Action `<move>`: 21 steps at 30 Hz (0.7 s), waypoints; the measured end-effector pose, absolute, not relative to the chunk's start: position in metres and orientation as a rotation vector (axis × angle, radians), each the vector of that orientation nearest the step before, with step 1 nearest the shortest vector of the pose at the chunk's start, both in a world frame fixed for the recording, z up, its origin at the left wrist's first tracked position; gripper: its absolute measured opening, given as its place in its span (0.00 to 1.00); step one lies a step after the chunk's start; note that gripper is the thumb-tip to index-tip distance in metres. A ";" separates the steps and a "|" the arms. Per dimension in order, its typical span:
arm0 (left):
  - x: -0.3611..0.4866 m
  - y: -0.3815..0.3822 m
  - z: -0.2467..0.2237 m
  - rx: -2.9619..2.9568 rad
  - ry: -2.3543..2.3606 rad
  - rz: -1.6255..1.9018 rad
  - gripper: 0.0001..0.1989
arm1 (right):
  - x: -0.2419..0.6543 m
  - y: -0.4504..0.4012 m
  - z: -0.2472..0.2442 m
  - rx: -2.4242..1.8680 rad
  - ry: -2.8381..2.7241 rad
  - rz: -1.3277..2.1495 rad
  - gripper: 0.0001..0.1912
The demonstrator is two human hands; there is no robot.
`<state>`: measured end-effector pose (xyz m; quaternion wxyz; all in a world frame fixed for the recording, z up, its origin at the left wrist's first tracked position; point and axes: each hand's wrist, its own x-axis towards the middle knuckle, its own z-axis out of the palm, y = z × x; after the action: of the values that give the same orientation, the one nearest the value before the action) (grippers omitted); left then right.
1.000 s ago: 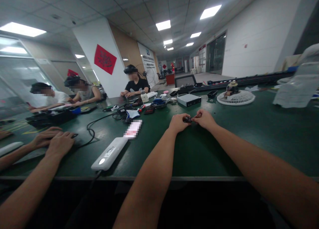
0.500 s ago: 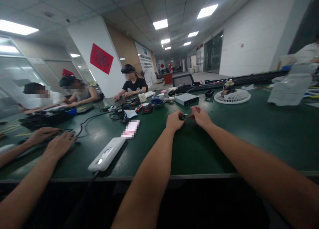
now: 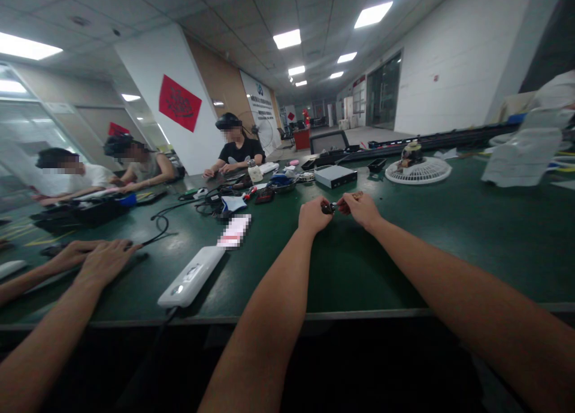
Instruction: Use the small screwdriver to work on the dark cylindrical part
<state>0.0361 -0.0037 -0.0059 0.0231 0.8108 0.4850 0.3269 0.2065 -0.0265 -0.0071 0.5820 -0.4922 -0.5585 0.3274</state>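
Here, the left grip (image 3: 314, 215) holds a dark part (image 3: 327, 209).

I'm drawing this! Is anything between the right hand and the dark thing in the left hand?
Nothing visible stands between the right hand and the small dark object in the left hand. The right hand is close beside it; whether they touch is unclear. The gray box lies beyond both hands.

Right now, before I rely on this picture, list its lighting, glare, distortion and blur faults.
Head view: ceiling lights wash out to white; head view: pale sheen on the green tabletop; head view: the pillar leans, likely wide-angle distortion; head view: the small dark part in the left hand looks too soft to identify.
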 end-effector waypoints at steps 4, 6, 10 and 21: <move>0.036 -0.003 -0.006 2.519 1.483 1.008 0.13 | 0.208 -0.024 -0.007 -1.119 -1.244 0.769 0.15; 0.036 -0.004 -0.006 2.524 1.493 1.000 0.13 | 0.209 -0.023 -0.008 -1.184 -1.237 0.742 0.15; 0.037 -0.006 -0.005 2.538 1.500 0.970 0.12 | 0.207 -0.024 -0.007 -1.205 -1.210 0.825 0.16; 0.034 -0.003 -0.006 2.315 1.821 0.978 0.13 | 0.215 -0.043 0.009 -1.596 -1.756 0.134 0.08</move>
<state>0.0339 -0.0027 -0.0057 0.0188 0.7458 0.5867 0.3151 0.2154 -0.0426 0.0090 0.3732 -0.6230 -0.6854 0.0523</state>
